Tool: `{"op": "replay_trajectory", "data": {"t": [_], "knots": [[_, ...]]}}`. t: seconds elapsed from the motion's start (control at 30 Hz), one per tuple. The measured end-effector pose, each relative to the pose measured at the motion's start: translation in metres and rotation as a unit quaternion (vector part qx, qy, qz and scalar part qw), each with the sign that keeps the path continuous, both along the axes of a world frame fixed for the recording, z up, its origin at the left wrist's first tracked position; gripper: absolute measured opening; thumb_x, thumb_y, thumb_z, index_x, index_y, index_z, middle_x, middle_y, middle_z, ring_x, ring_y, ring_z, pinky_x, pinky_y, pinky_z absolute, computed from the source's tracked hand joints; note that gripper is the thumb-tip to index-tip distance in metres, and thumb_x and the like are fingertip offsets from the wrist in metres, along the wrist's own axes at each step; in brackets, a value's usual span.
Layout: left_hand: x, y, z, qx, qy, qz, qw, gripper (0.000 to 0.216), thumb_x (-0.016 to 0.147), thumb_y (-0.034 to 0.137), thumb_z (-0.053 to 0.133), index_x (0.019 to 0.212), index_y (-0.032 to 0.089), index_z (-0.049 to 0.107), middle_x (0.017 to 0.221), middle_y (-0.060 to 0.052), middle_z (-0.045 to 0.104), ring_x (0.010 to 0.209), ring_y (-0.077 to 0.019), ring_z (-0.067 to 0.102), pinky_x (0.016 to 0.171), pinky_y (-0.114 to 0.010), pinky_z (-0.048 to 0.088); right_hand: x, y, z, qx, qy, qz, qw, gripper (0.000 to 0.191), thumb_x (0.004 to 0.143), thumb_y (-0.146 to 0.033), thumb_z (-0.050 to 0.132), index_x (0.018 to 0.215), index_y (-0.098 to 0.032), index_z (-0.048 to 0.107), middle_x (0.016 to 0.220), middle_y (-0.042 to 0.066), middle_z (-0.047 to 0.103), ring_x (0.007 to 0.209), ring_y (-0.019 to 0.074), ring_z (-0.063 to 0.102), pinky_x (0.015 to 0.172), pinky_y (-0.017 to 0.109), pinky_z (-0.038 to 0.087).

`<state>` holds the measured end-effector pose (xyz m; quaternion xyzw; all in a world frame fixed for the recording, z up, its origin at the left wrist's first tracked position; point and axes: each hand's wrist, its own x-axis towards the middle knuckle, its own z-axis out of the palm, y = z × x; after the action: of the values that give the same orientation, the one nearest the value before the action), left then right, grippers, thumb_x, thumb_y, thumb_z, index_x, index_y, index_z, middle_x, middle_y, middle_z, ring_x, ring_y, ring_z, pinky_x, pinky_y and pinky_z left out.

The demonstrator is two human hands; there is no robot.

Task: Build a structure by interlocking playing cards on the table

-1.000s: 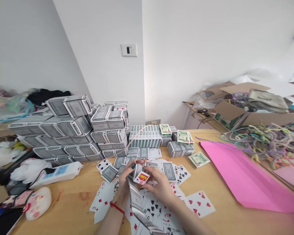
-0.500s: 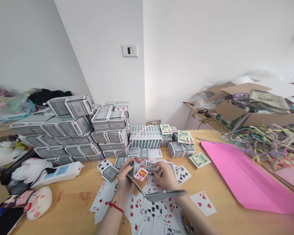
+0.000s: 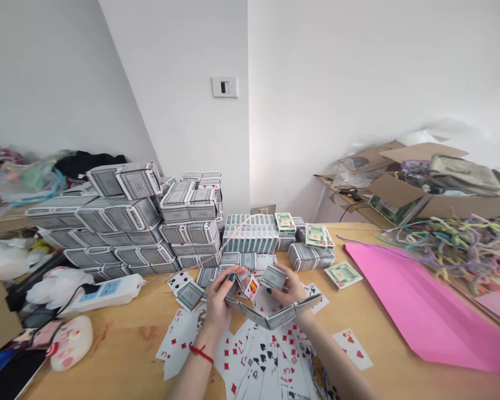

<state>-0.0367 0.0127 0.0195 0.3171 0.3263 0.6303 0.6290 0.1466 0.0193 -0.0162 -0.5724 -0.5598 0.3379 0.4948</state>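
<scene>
A chain of folded, joined playing cards [image 3: 270,321] with grey patterned backs hangs bent between my hands. My left hand [image 3: 220,294] is closed on one part of it, thumb on top. In front of its fingers shows a small red-and-yellow card face [image 3: 251,289]. My right hand [image 3: 290,288] pinches a grey-backed card piece [image 3: 274,277] between thumb and fingers; whether this joins the chain I cannot tell. The chain's far right end lies over my right wrist. Loose playing cards [image 3: 258,355] are spread face up beneath both hands.
Stacked blocks of folded cards [image 3: 116,214] rise at the back left. Green card boxes [image 3: 342,275] lie back right. A pink sheet [image 3: 416,311] covers the right side, beside tangled yarn [image 3: 437,244]. A white power strip [image 3: 108,294] sits left.
My right hand has turned and lifted, bringing up a grey-backed card piece. The folded chain has swung wider and now shows its patterned side. The view has shifted slightly left.
</scene>
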Motion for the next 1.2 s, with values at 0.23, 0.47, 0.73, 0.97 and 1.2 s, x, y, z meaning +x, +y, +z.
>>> {"op": "replay_trajectory", "data": {"t": [0.23,0.47,0.73,0.97,1.2], "knots": [[0.001,-0.002,0.003,0.018,0.018,0.000,1.000,0.016,0.070,0.016,0.054,0.086,0.020,0.051,0.092,-0.005,0.067,0.090,-0.0236,0.062,0.070,-0.033,0.048,0.005,-0.002,0.008,-0.096,0.262,0.083,0.957,0.040,0.059,-0.029,0.069,0.092,-0.022,0.049,0.072,-0.003,0.056,0.058,0.0133,0.055,0.055,0.027,0.049],[0.006,-0.003,0.009,0.012,0.016,0.025,1.000,0.019,0.064,0.009,0.052,0.079,0.020,0.048,0.087,-0.003,0.064,0.091,-0.0231,0.060,0.070,-0.033,0.048,0.015,-0.001,0.019,-0.169,0.310,0.156,0.923,0.031,0.058,-0.040,0.073,0.075,-0.018,0.059,0.065,-0.001,0.060,0.056,0.0138,0.055,0.054,0.026,0.046],[0.000,0.003,0.000,0.044,0.083,-0.008,0.996,0.011,0.063,0.011,0.052,0.057,0.015,0.060,0.092,-0.008,0.061,0.093,-0.0262,0.055,0.073,-0.035,0.048,0.029,-0.004,0.028,-0.161,0.365,0.215,0.891,0.027,0.062,-0.028,0.072,0.080,-0.021,0.053,0.080,0.001,0.062,0.072,0.0163,0.061,0.070,0.034,0.049],[0.003,-0.002,0.003,0.058,0.112,-0.028,0.992,0.024,0.060,0.010,0.048,0.071,0.017,0.069,0.097,-0.010,0.063,0.102,-0.0292,0.052,0.075,-0.036,0.048,0.033,-0.007,0.035,-0.180,0.348,0.236,0.889,0.032,0.064,-0.024,0.067,0.092,-0.023,0.052,0.093,0.004,0.060,0.081,0.0197,0.061,0.072,0.037,0.050],[0.000,-0.001,0.005,0.058,0.120,-0.064,0.989,0.026,0.058,0.008,0.048,0.071,0.017,0.069,0.095,-0.011,0.064,0.103,-0.0309,0.051,0.073,-0.036,0.048,0.032,-0.005,0.032,-0.160,0.358,0.221,0.893,0.034,0.066,-0.020,0.060,0.100,-0.024,0.054,0.095,0.003,0.060,0.084,0.0190,0.059,0.077,0.039,0.049]]}}
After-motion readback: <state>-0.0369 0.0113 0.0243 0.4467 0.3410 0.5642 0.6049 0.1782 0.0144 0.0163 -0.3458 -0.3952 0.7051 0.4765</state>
